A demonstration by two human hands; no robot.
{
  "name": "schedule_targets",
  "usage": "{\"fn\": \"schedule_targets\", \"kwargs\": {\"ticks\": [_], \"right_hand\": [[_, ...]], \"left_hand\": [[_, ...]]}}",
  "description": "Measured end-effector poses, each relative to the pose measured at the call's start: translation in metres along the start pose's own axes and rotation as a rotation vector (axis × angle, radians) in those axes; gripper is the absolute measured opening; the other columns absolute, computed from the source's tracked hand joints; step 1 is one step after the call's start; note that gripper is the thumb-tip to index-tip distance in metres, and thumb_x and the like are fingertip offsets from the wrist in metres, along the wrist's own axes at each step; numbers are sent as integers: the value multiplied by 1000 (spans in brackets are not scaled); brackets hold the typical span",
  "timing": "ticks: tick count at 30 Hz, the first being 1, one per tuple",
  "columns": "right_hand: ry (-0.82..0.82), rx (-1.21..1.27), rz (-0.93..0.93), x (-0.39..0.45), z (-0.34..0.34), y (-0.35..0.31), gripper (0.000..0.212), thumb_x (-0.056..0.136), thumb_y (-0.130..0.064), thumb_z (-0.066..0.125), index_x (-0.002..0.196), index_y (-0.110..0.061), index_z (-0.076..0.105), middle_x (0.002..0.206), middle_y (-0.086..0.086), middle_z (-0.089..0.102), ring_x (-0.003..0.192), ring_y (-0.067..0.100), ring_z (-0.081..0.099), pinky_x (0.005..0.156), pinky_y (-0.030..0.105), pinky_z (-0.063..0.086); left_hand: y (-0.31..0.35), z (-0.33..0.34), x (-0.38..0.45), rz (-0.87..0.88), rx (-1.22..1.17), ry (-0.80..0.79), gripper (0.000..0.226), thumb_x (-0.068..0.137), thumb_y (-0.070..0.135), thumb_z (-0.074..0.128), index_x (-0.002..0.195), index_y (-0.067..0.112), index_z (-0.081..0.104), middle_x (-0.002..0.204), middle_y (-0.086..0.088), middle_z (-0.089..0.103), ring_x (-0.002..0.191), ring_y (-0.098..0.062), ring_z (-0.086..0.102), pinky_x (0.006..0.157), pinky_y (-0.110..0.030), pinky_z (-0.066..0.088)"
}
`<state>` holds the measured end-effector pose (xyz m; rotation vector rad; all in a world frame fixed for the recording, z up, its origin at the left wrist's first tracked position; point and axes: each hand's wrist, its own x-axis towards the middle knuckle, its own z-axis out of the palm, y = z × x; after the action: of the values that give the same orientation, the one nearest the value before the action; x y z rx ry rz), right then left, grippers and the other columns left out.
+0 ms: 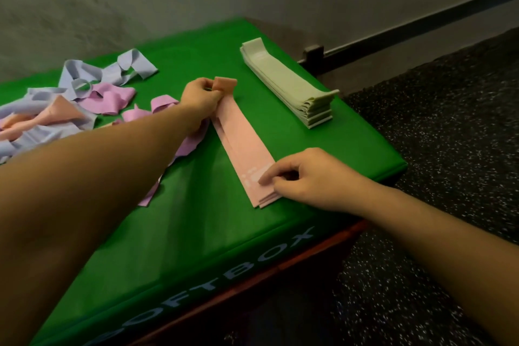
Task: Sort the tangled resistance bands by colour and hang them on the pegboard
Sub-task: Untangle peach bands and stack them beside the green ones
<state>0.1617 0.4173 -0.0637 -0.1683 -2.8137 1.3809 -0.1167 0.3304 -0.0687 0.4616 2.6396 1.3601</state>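
Clearly the step in hand was squaring up the pink bands, which lay as a flat stack on top of the green box, running from the far middle toward the near right edge. The left hand pinched the far end of the stack, its fingers clenched on the folded tip and lifting it slightly. The right hand pressed the near end down, its fingers bent, the thumb and forefinger grasping the edge of the top band by the pale print.

To do this well, the near end probably needed to stay pinned while the far end was drawn taut, so the layers lined up edge to edge. Pulling too hard would likely stretch the rubber and let it snap back askew.

A neat stack of green bands sat just beyond, apart from the pink one, and served as a fair model. The tangled heap of lilac, purple and peach bands lay at the left, with one purple strip trailing under the left forearm and touching the pink stack's side; it was best kept clear. No pegboard was in view, so hanging seemed some way off.
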Motion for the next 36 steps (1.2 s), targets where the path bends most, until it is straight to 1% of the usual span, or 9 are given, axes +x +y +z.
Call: {"fn": "schedule_targets", "kwargs": {"ticks": [3,5,9,15,20,23,26,31,36], "right_hand": [[10,-5,-24,-1,0,-3,27,91,-14,60,109,-27,75,73,-15,68,50,1,52,49,13,35],[15,20,-25,-2,1,-2,27,92,-17,60,111,-30,74,78,-11,70,55,11,53,53,24,43],[6,-31,-12,-2,2,-5,27,94,-18,59,115,-27,73,81,-24,64,62,2,60,56,12,44],[-30,-202,16,-2,0,-16,20,94,-32,61,109,-29,74,53,-21,51,51,-10,49,48,10,35],[77,-289,27,-2,-6,-31,22,92,-50,59,102,-34,70,63,-9,51,58,4,47,54,26,34],[129,-255,10,2,-5,-46,18,92,-47,60,100,-33,70,64,-9,53,59,4,49,56,26,37],[120,-232,-24,10,4,-62,16,94,-40,61,102,-30,71,67,-12,56,62,1,50,58,21,36],[140,-177,-84,32,31,-88,13,94,-30,62,101,-26,72,76,-14,64,69,7,59,64,24,44],[168,-123,-161,63,62,-113,12,93,-21,63,95,-26,73,84,-4,72,78,16,66,74,32,52]], "left_hand": [[1,-5,1,48,48,28,24,94,17,62,118,14,62,102,-3,64,72,-12,60,52,-17,48],[1,-11,2,35,14,35,28,94,16,63,121,14,57,106,-5,64,76,-15,64,59,-24,55],[-11,-21,2,51,67,34,27,93,17,65,119,13,58,108,-7,65,89,-19,64,78,-31,54],[-13,-33,-5,126,182,23,51,89,31,72,131,12,50,121,-7,54,106,-21,56,96,-35,48],[1,-67,-21,282,266,65,26,94,23,64,118,16,61,124,-6,59,104,-21,60,94,-40,50],[1,-95,-43,331,286,-9,17,97,21,59,111,13,64,111,-2,65,89,-29,66,79,-46,58],[-11,-127,-70,402,374,-35,16,97,21,58,111,13,64,105,3,64,85,-15,62,72,-30,53],[-53,-187,-112,411,458,2,20,96,22,58,114,17,65,114,-3,68,98,-20,63,89,-39,52],[-107,-228,-148,381,468,62,28,95,40,60,119,25,62,121,-2,64,99,-20,60,86,-37,48]]}}
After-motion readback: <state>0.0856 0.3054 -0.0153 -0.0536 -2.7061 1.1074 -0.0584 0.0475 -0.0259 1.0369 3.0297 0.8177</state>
